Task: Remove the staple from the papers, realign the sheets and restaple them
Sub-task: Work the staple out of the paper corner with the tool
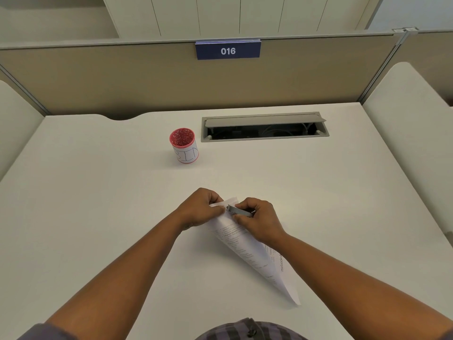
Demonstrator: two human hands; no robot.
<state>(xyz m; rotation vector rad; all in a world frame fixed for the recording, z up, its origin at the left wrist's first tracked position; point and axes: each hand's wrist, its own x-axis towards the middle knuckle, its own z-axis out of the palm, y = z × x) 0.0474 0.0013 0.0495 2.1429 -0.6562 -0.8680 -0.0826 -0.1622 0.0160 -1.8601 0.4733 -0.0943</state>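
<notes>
A: Nearest the lens, a checked shirt [247,331]; beyond it, printed papers [247,251] lie on the white counter [98,204], their far corner lifted.

B: And the hands?

A: The left hand [199,208] pinches that corner; the right hand [259,218] grips a small metal tool [239,211] against it.

B: The risk?

A: A slip could tear the corner or fling the staple short of the red bin cup [184,148].

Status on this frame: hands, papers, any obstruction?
Left hand pinches papers at corner. Right hand grips metal staple remover there. Staple itself not visible. Nothing blocking.
</notes>
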